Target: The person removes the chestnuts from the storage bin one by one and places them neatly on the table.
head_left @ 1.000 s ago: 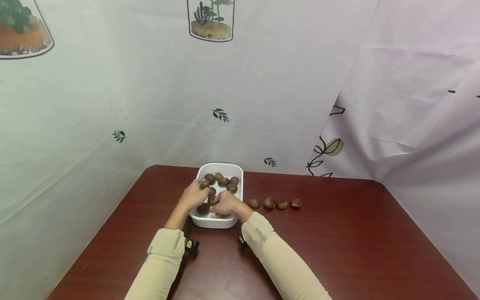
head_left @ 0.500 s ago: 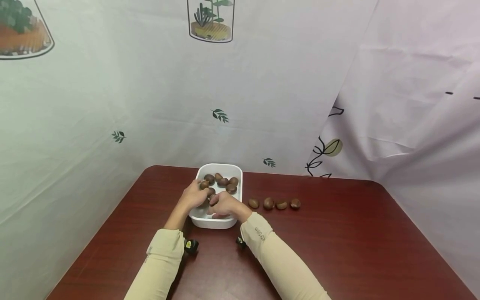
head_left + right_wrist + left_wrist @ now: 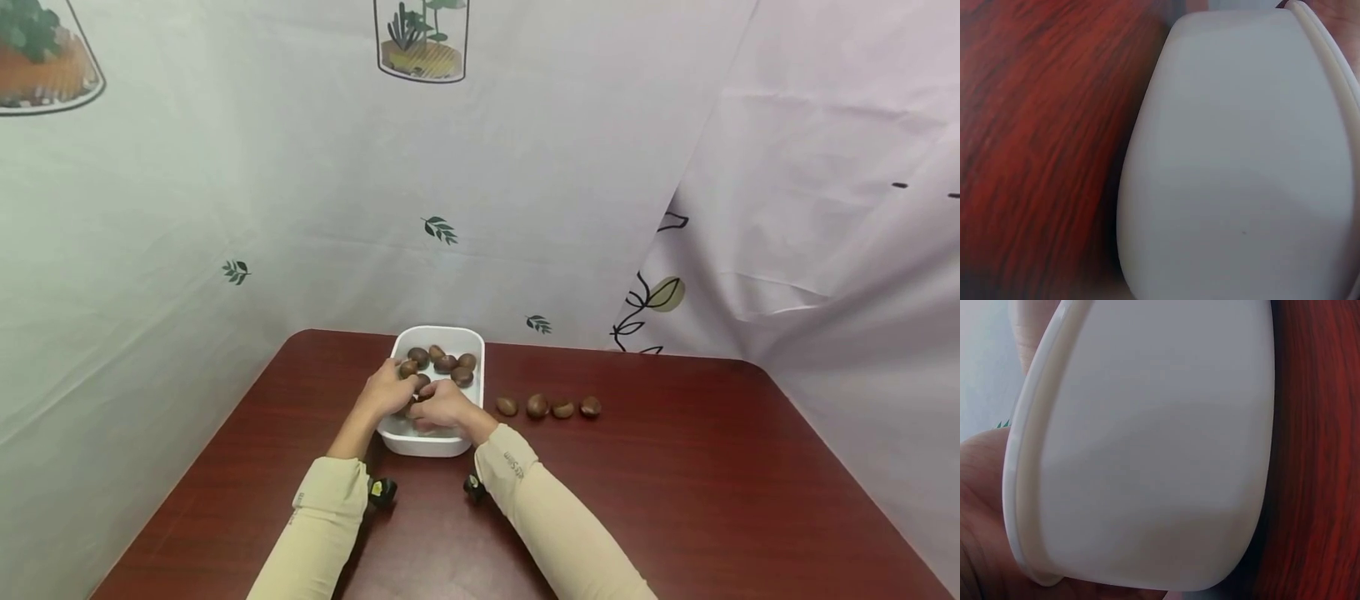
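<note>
In the head view, a white tray (image 3: 429,447) of brown chestnuts (image 3: 446,364) stands on the table. My left hand (image 3: 386,390) reaches over its left rim, with one chestnut (image 3: 408,369) right by its fingers and another (image 3: 422,382) at its thumb side. From the right rim my right hand (image 3: 447,406) reaches in, fingertips close to my left hand. Chestnuts between the two hands are mostly covered, and I cannot tell if either hand grips one. Both wrist views show mainly the tray's outer wall (image 3: 1160,450), with the fingers hidden behind it.
To the right of the tray, several chestnuts (image 3: 537,407) lie in a row on the dark red table (image 3: 675,475). A pale printed cloth (image 3: 337,208) hangs behind the table and along its sides. Dark wrist devices (image 3: 382,492) sit under my forearms.
My right hand has shifted left inside the tray, toward my left hand. The chestnut at the tray's near left has gone from its spot toward the left hand. The left hand stays put.
</note>
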The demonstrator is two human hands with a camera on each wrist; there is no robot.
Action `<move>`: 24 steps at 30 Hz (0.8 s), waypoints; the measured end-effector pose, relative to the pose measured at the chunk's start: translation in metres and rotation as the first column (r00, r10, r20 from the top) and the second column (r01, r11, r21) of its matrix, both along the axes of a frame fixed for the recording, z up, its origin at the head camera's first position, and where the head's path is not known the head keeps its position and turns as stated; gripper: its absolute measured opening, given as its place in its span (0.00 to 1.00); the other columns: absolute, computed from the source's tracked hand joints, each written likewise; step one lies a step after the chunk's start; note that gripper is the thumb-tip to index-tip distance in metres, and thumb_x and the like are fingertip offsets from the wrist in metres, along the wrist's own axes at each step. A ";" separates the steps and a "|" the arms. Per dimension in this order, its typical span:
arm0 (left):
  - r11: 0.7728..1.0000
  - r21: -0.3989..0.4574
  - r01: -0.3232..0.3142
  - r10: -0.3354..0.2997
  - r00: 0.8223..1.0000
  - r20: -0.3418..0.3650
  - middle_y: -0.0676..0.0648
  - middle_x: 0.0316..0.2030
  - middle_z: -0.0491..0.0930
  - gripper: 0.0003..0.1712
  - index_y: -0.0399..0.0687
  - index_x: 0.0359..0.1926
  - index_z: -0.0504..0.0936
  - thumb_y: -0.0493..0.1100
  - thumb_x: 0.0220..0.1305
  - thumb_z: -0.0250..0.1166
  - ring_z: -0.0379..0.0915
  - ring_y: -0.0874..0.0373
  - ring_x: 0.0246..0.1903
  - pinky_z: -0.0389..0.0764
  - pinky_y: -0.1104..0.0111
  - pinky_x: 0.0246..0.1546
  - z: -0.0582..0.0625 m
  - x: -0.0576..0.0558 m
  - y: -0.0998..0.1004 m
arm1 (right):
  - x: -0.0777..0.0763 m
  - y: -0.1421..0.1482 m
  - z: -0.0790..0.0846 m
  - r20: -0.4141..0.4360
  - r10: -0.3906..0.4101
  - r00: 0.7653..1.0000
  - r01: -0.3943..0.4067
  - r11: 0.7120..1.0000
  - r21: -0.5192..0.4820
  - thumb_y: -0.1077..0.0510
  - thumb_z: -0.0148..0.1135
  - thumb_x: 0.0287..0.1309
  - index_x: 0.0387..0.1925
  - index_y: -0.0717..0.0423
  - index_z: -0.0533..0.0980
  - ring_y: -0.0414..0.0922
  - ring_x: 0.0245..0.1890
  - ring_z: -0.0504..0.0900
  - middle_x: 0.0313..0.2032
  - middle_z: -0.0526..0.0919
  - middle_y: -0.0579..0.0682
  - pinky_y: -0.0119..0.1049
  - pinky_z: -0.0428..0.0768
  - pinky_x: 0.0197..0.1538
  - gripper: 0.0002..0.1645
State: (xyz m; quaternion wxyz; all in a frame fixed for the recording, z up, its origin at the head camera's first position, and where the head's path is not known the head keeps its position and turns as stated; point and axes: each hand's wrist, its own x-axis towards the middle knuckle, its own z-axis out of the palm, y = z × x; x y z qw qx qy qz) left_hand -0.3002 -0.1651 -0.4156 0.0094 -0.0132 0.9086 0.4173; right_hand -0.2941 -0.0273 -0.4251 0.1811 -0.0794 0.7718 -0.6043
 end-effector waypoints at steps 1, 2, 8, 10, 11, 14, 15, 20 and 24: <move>1.000 -0.002 0.001 -0.001 1.000 0.000 0.29 0.64 0.68 0.36 0.32 0.69 0.62 0.47 0.65 0.54 0.67 0.38 0.60 0.70 0.47 0.58 0.000 0.000 0.000 | -0.001 -0.001 0.000 0.013 0.002 1.000 -0.002 1.000 -0.022 0.70 0.64 0.50 0.34 0.65 0.75 0.44 0.24 0.83 0.29 0.77 0.49 0.38 0.85 0.36 0.08; 1.000 -0.005 0.004 -0.004 1.000 -0.002 0.29 0.64 0.69 0.36 0.32 0.69 0.62 0.48 0.65 0.54 0.68 0.38 0.60 0.70 0.47 0.58 -0.001 0.000 0.000 | -0.001 -0.002 -0.001 0.025 0.003 1.000 -0.002 0.999 -0.042 0.70 0.65 0.50 0.38 0.67 0.76 0.44 0.25 0.83 0.30 0.78 0.50 0.38 0.85 0.36 0.11; 1.000 -0.025 0.000 0.001 1.000 0.003 0.28 0.65 0.67 0.36 0.32 0.70 0.60 0.48 0.67 0.53 0.65 0.36 0.63 0.68 0.45 0.60 -0.001 0.001 -0.002 | -0.005 -0.007 -0.003 0.109 0.052 0.993 -0.041 0.994 -0.098 0.70 0.64 0.51 0.45 0.65 0.78 0.44 0.29 0.82 0.29 0.80 0.50 0.37 0.84 0.35 0.17; 0.999 -0.042 -0.004 0.004 1.000 0.008 0.28 0.66 0.65 0.37 0.32 0.71 0.59 0.48 0.68 0.52 0.63 0.35 0.65 0.67 0.45 0.62 -0.001 0.001 -0.003 | -0.005 -0.009 -0.004 0.121 0.080 0.989 -0.067 0.992 -0.107 0.69 0.64 0.52 0.48 0.62 0.78 0.44 0.29 0.81 0.29 0.80 0.50 0.37 0.84 0.33 0.19; 0.999 -0.049 -0.003 0.003 1.000 0.010 0.28 0.66 0.65 0.37 0.32 0.72 0.58 0.47 0.67 0.51 0.62 0.35 0.65 0.66 0.45 0.62 -0.001 0.001 -0.003 | -0.006 -0.010 -0.004 0.119 0.093 0.988 -0.081 0.991 -0.107 0.69 0.64 0.52 0.49 0.61 0.77 0.44 0.29 0.81 0.29 0.81 0.49 0.37 0.83 0.33 0.20; 0.998 -0.060 0.001 -0.001 1.000 0.006 0.28 0.66 0.66 0.37 0.32 0.72 0.59 0.47 0.67 0.50 0.63 0.35 0.65 0.66 0.45 0.62 0.000 0.000 -0.002 | -0.007 -0.011 -0.005 0.092 0.129 0.987 -0.118 0.986 -0.115 0.70 0.66 0.51 0.52 0.61 0.77 0.43 0.30 0.82 0.32 0.82 0.49 0.38 0.84 0.36 0.24; 0.998 -0.060 0.002 -0.002 1.000 0.003 0.29 0.66 0.66 0.37 0.33 0.72 0.59 0.47 0.66 0.51 0.63 0.35 0.65 0.66 0.45 0.62 0.000 0.000 -0.002 | -0.008 -0.011 -0.005 0.074 0.140 0.987 -0.131 0.985 -0.111 0.70 0.67 0.51 0.53 0.61 0.76 0.42 0.32 0.82 0.35 0.82 0.49 0.38 0.83 0.38 0.25; 0.999 -0.037 -0.002 0.001 1.000 -0.023 0.29 0.65 0.67 0.37 0.33 0.71 0.61 0.48 0.66 0.53 0.64 0.35 0.64 0.67 0.44 0.61 0.001 0.001 -0.001 | -0.009 -0.012 -0.006 -0.014 0.224 0.975 -0.224 0.974 -0.042 0.67 0.70 0.50 0.51 0.64 0.76 0.37 0.38 0.78 0.43 0.80 0.47 0.30 0.79 0.43 0.24; 1.000 -0.003 -0.006 0.006 1.000 -0.020 0.31 0.64 0.70 0.36 0.35 0.68 0.65 0.49 0.64 0.56 0.66 0.36 0.63 0.68 0.45 0.61 0.000 0.000 0.000 | -0.007 -0.012 -0.007 -0.017 0.301 0.954 -0.301 0.952 -0.051 0.69 0.68 0.52 0.44 0.67 0.78 0.36 0.33 0.78 0.36 0.80 0.45 0.27 0.77 0.38 0.16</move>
